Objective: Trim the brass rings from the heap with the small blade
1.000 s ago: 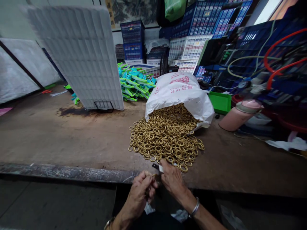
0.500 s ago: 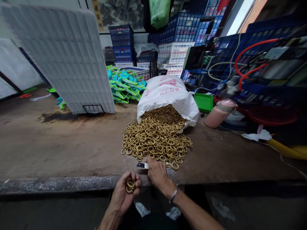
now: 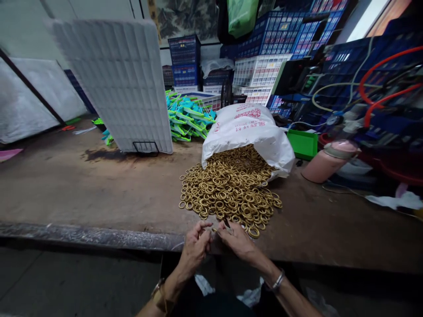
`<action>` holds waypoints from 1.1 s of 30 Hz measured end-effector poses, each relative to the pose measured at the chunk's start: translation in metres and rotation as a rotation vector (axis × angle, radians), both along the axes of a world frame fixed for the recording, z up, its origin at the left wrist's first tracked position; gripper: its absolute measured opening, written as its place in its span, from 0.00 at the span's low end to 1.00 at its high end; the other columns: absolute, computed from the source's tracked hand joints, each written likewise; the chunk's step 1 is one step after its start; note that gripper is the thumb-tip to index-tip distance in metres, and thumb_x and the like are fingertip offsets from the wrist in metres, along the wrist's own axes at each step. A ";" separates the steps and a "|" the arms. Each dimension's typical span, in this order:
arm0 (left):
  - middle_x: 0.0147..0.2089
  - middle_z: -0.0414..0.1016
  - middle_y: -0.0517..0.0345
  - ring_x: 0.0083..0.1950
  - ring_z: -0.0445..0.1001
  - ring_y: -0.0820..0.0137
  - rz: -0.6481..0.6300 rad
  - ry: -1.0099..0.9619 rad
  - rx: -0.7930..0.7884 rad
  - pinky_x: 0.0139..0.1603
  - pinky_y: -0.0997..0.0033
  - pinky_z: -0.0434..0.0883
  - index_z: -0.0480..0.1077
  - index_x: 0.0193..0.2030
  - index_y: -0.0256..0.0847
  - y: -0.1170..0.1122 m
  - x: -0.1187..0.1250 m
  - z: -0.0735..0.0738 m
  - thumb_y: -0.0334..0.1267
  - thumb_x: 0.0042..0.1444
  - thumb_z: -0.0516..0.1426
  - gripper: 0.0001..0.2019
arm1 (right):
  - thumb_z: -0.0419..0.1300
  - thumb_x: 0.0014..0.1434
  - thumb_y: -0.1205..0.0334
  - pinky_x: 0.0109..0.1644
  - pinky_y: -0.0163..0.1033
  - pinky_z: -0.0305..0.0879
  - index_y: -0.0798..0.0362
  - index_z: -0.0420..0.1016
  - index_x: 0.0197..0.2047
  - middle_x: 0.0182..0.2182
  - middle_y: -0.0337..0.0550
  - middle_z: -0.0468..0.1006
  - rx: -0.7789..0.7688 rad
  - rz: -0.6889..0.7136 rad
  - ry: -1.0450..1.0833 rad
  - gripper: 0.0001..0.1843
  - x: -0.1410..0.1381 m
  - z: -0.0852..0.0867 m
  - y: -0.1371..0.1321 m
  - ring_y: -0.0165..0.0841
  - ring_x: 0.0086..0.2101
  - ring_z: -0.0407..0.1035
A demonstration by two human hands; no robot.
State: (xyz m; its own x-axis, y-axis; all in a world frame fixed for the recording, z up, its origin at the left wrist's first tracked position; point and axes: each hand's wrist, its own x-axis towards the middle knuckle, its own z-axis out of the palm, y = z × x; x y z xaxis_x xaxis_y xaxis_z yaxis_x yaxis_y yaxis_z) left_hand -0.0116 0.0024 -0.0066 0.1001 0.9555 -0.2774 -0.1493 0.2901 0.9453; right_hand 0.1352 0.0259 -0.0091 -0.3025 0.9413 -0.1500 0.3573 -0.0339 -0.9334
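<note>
Bringing left hand [image 3: 194,245], curled, contents impossible to tell, beside right hand [image 3: 238,240], now pinching ring [image 3: 214,230] and blade [image 3: 226,223], probably turning from pile [image 3: 228,189] to single-ring work.

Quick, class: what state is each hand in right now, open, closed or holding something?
Left hand: fingers curled; what it holds, if anything, cannot be told.
Right hand: closed on a dark-tipped tool, apparently with a gold ring at its fingertips.

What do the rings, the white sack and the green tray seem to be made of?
Rings: golden, softly shiny; perhaps brass or another metal, though coated plastic could look alike.
White sack: probably woven plastic, slightly glossy; it creases stiffly and carries red print.
Green tray: likely moulded plastic, given its even colour and smooth walls.
</note>
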 end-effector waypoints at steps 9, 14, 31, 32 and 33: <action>0.17 0.61 0.66 0.16 0.55 0.81 0.046 0.028 0.005 0.18 0.80 0.54 0.63 0.24 0.37 -0.004 0.007 0.011 0.45 0.44 0.57 0.13 | 0.52 0.50 0.49 0.19 0.29 0.45 0.53 0.58 0.25 0.14 0.28 0.55 -0.188 -0.089 0.252 0.15 -0.010 -0.001 -0.009 0.21 0.16 0.47; 0.18 0.62 0.66 0.16 0.54 0.82 -0.031 0.013 -0.022 0.17 0.81 0.52 0.63 0.26 0.37 -0.008 0.004 0.008 0.47 0.46 0.57 0.14 | 0.51 0.51 0.50 0.20 0.29 0.48 0.53 0.59 0.24 0.14 0.30 0.61 -0.139 -0.098 0.201 0.15 -0.012 -0.004 -0.008 0.22 0.16 0.51; 0.21 0.61 0.68 0.16 0.52 0.84 -0.034 -0.269 -0.109 0.14 0.83 0.46 0.57 0.27 0.40 -0.015 0.001 0.004 0.51 0.46 0.56 0.17 | 0.46 0.53 0.61 0.27 0.31 0.53 0.52 0.62 0.25 0.18 0.35 0.65 0.161 -0.051 -0.109 0.09 -0.012 0.000 -0.012 0.27 0.22 0.59; 0.22 0.61 0.68 0.16 0.52 0.84 -0.030 -0.266 -0.103 0.14 0.83 0.46 0.57 0.27 0.40 -0.015 0.001 0.004 0.51 0.47 0.55 0.17 | 0.46 0.52 0.64 0.28 0.31 0.53 0.52 0.63 0.25 0.20 0.36 0.66 0.199 -0.023 -0.172 0.08 -0.012 0.000 -0.013 0.28 0.23 0.60; 0.22 0.62 0.68 0.16 0.52 0.84 -0.030 -0.261 -0.095 0.14 0.83 0.47 0.57 0.28 0.40 -0.015 0.001 0.003 0.51 0.48 0.55 0.16 | 0.46 0.50 0.67 0.28 0.31 0.53 0.52 0.63 0.26 0.21 0.36 0.68 0.223 0.007 -0.229 0.07 -0.012 0.000 -0.015 0.28 0.24 0.61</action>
State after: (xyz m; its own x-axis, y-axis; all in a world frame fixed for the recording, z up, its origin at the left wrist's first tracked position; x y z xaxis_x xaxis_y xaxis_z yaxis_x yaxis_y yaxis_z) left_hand -0.0107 -0.0121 -0.0033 0.2076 0.9222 -0.3264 -0.3739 0.3831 0.8446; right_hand 0.1233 0.0112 -0.0094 -0.2908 0.9568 -0.0053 0.5584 0.1652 -0.8130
